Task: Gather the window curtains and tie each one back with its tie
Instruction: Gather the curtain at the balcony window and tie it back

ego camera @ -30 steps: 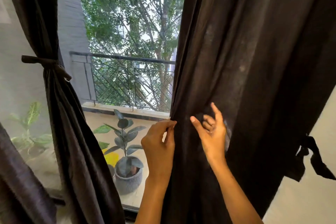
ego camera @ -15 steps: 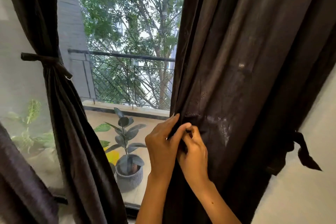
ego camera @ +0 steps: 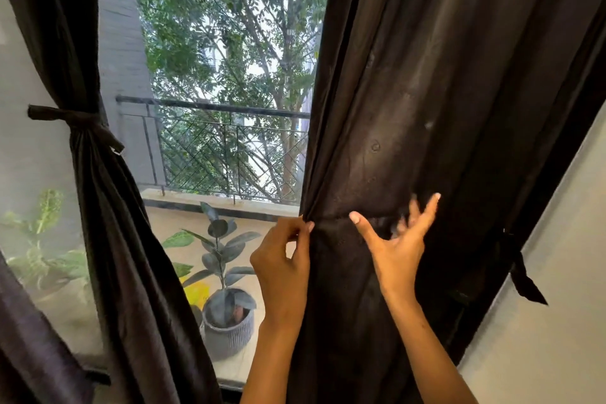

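fingers of the left hand [ego camera: 282, 269] pinch the hanging right curtain's [ego camera: 442, 108] inner edge; the right hand [ego camera: 398, 239] is spread open on the cloth, nearer the loose tie [ego camera: 524, 275] further right, by the wall.

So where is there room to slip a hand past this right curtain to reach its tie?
The open gap lies between the tied left curtain and the right curtain, in front of the window pane. The right curtain's far edge is crowded: its folds press against the wall, where the loose tie hangs. The left hand pinches its near edge.
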Action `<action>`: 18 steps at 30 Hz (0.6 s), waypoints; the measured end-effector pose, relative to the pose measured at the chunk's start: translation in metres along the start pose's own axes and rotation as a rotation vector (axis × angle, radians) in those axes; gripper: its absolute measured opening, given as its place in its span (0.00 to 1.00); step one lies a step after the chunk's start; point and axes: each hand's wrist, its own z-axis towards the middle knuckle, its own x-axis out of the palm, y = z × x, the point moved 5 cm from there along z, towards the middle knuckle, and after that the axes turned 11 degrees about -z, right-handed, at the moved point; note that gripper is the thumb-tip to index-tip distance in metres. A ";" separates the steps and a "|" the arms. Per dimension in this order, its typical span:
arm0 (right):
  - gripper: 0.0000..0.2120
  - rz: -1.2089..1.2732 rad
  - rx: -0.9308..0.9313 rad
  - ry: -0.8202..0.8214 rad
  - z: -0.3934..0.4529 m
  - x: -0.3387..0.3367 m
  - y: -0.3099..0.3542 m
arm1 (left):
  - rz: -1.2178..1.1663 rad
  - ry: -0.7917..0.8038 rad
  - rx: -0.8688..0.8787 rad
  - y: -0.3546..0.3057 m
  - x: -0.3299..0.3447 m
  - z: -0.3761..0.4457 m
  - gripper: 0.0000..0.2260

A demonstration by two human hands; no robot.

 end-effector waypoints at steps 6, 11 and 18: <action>0.07 -0.315 -0.425 -0.116 -0.030 0.013 0.021 | 0.032 0.047 0.062 0.003 0.004 -0.003 0.09; 0.15 -0.452 -0.467 0.057 -0.062 0.033 0.020 | -0.009 0.081 0.084 -0.001 0.007 -0.007 0.10; 0.20 -0.474 -0.520 0.359 -0.066 0.037 0.018 | -0.035 0.042 0.005 0.004 0.008 -0.008 0.10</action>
